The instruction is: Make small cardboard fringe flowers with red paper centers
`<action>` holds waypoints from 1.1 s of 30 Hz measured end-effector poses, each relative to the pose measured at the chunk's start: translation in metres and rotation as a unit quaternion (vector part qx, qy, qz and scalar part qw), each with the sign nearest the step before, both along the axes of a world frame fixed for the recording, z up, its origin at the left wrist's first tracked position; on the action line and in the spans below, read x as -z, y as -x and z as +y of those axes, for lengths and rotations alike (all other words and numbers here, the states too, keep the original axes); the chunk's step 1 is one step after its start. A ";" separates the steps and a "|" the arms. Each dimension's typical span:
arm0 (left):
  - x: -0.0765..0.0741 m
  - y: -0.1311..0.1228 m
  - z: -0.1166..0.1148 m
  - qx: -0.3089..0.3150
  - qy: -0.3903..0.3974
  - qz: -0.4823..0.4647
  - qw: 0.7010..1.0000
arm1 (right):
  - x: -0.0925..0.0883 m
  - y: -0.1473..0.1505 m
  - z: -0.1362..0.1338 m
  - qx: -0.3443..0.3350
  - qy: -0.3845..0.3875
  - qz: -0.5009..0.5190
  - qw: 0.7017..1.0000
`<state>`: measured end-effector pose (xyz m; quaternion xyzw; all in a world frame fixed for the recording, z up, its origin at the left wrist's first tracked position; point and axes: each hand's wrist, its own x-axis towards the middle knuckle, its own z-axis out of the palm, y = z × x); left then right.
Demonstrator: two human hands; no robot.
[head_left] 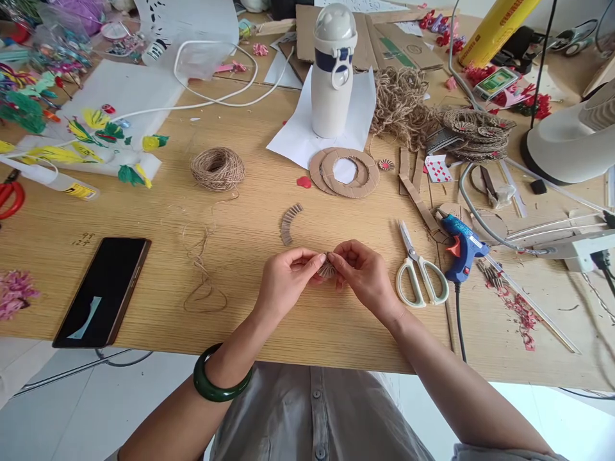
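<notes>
Grey buttoned shirt [317, 416] fills the bottom of our view, and a green bangle [222, 374] circles our left wrist. Beyond it, above the wooden table [230, 320], our left hand [288, 278] and right hand [362, 275] meet, both closed in a pinch on a small pleated cardboard fan [327, 269]. Its narrow ridges spread outward, and our fingers hide part of it. Just above the hands lies a curved pleated cardboard strip [290, 223], not yet formed into a round. Farther up, a finished-looking small rosette [386, 164] sits just beside two cardboard rings [344, 171], and a pile of ridged cardboard discs [478, 133] lies at the upper right. To our right, scissors [420, 272] and a blue glue gun [461, 246] rest near the hands, untouched.
</notes>
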<state>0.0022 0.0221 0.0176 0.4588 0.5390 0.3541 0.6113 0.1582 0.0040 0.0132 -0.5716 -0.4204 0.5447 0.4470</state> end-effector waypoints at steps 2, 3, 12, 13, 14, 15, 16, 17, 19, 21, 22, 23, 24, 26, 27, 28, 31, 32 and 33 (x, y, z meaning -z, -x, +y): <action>0.002 -0.001 0.001 -0.004 0.000 -0.002 1.000 | 0.001 -0.001 -0.001 -0.004 -0.005 0.003 1.000; 0.003 -0.001 0.001 -0.007 -0.001 -0.002 1.000 | 0.000 -0.002 -0.001 -0.009 -0.002 0.012 1.000; 0.006 -0.003 0.000 -0.016 0.005 -0.027 0.999 | -0.001 -0.007 -0.002 -0.032 0.023 0.114 0.993; 0.007 -0.003 0.000 -0.016 0.006 -0.028 0.999 | 0.000 -0.006 -0.002 -0.030 0.022 0.109 0.993; 0.007 -0.003 0.000 -0.015 0.007 -0.030 0.999 | 0.001 -0.006 -0.002 -0.028 0.021 0.105 0.994; 0.007 -0.004 0.000 -0.013 0.007 -0.030 0.999 | 0.002 -0.005 -0.002 -0.025 0.021 0.101 0.994; 0.008 -0.004 0.000 -0.009 0.007 -0.030 0.999 | 0.003 -0.005 -0.002 -0.023 0.022 0.098 0.995; 0.008 -0.003 0.001 -0.004 0.008 -0.030 1.000 | 0.004 -0.004 -0.002 -0.020 0.024 0.095 0.995; 0.009 -0.003 0.001 0.005 0.007 -0.027 1.000 | 0.004 -0.003 -0.002 -0.016 0.027 0.089 0.996; 0.010 -0.003 0.002 0.005 -0.002 -0.021 1.000 | 0.005 -0.002 -0.003 -0.010 0.026 0.083 0.996; 0.010 -0.004 0.002 0.001 -0.008 -0.018 1.000 | 0.005 -0.002 -0.003 -0.005 0.024 0.080 0.997; 0.010 -0.004 0.002 -0.003 -0.013 -0.016 1.000 | 0.005 -0.002 -0.003 -0.002 0.022 0.076 0.997; 0.010 -0.005 0.002 -0.006 -0.016 -0.016 1.000 | 0.005 -0.001 -0.003 0.001 0.019 0.075 0.997; 0.009 -0.006 0.002 -0.009 -0.018 -0.019 1.000 | 0.005 -0.001 -0.004 0.005 0.012 0.075 0.997; 0.009 -0.006 0.002 -0.009 -0.018 -0.021 1.000 | 0.005 -0.001 -0.004 0.006 0.009 0.077 0.997; 0.008 -0.006 0.001 -0.011 -0.019 -0.021 1.000 | 0.005 -0.002 -0.005 0.005 0.007 0.080 0.997; 0.007 -0.007 -0.001 -0.017 -0.027 -0.019 0.999 | 0.002 -0.002 -0.006 0.002 0.011 0.093 0.996; 0.007 -0.007 -0.001 -0.019 -0.029 -0.019 0.999 | 0.001 -0.003 -0.006 0.000 0.014 0.099 0.995; 0.007 -0.007 -0.002 -0.021 -0.032 -0.020 0.999 | 0.000 -0.003 -0.006 -0.001 0.017 0.105 0.994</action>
